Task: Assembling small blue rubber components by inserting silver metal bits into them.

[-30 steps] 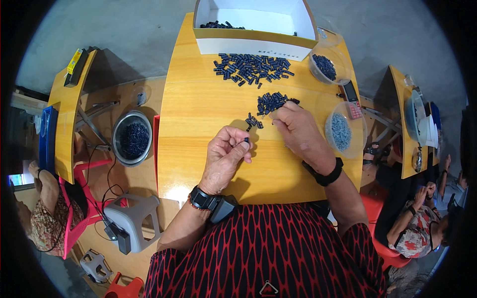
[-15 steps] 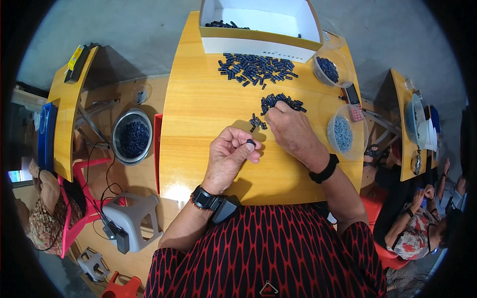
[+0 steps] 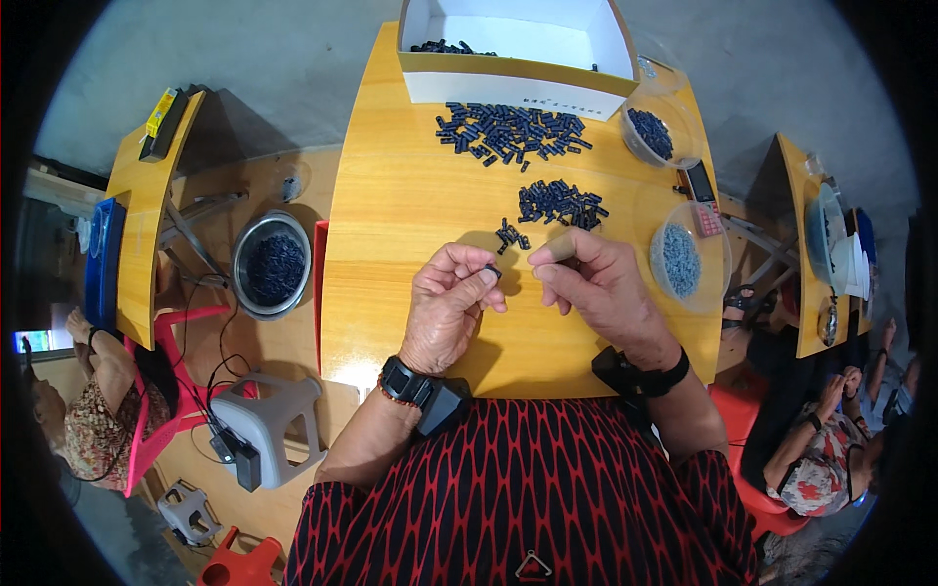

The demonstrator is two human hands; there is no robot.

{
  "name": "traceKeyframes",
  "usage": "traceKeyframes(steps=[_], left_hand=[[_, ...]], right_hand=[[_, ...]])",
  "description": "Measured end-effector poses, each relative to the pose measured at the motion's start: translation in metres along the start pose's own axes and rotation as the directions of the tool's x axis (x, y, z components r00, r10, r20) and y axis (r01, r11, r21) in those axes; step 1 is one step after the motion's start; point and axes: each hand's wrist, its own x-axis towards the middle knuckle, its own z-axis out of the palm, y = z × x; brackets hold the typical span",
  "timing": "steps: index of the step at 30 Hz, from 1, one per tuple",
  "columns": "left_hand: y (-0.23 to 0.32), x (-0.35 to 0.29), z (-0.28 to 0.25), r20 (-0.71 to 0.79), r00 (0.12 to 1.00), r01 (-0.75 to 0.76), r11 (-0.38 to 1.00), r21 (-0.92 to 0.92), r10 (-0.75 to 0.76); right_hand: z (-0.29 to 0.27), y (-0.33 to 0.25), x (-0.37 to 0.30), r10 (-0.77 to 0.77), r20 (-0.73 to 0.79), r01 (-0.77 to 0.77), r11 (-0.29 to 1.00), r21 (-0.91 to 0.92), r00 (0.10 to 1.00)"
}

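My left hand (image 3: 449,293) pinches a small dark cylindrical piece (image 3: 492,271) between thumb and forefinger. Close beside it, my right hand (image 3: 601,288) has thumb and fingertips drawn together; whatever they hold, if anything, is too small or hidden to make out. Just beyond the hands lies a small cluster of black pieces (image 3: 510,235). Behind my right hand is a denser heap of black pieces (image 3: 562,203). A larger spread of similar short dark tubes (image 3: 508,132) lies farther back, in front of a white box (image 3: 518,90) holding more of them.
On the table's right stand a clear tub of dark parts (image 3: 649,135) and a clear tub of grey-blue parts (image 3: 681,259), with a phone-like device (image 3: 702,186) between them. A metal basin (image 3: 274,264) and grey stool (image 3: 264,425) stand at left. Other people sit both sides.
My right hand has drawn back from the middle heap of black pieces toward my left hand. My left hand still pinches its small dark piece. The view has shifted slightly.
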Motion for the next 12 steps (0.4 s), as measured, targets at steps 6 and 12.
traceKeyframes(steps=[6,12], left_hand=[[0.003,-0.004,0.009,0.018,0.993,0.121,0.983,-0.139,-0.12],[-0.008,-0.002,0.009,0.067,0.991,0.126,0.97,-0.208,-0.114]], right_hand=[[0.007,0.012,0.001,-0.02,-0.008,0.02,0.993,0.12,1.0],[0.009,0.026,0.005,-0.145,-0.056,0.151,0.98,0.133,0.988]])
